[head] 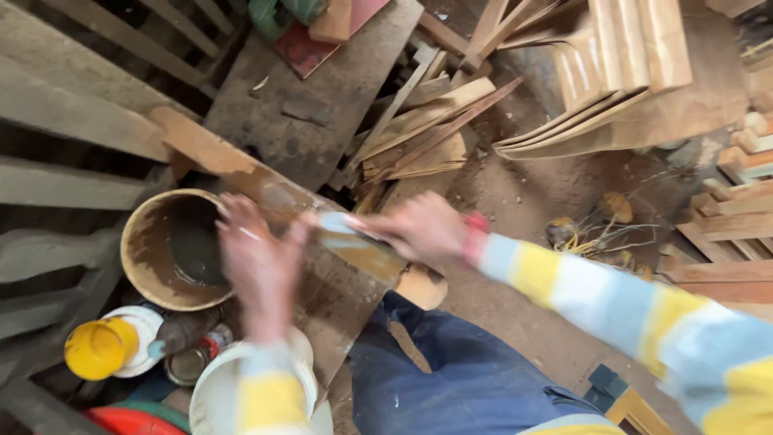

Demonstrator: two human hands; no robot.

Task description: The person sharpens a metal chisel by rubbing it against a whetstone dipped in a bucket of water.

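Observation:
A long wooden plank (241, 173) runs diagonally from upper left toward my knee. My right hand (423, 229) grips a flat tool with a pale blue-grey blade (342, 234) and presses it on the plank. My left hand (258, 262) hovers over the plank beside the tool, fingers spread and blurred, holding nothing I can make out. A round bucket (149, 270) caked with brown paste and holding dark liquid stands just left of my left hand. Both sleeves are striped yellow, white and pale blue.
A yellow-capped container (101, 348), a small tin (187, 366) and a white bucket (211, 396) sit at lower left. Grey timbers (72, 117) lie on the left. Stacked planks and offcuts (427, 133) fill the top, curved wooden pieces (620, 56) the upper right. Tangled yellow wire (600, 234) lies on the dirt floor.

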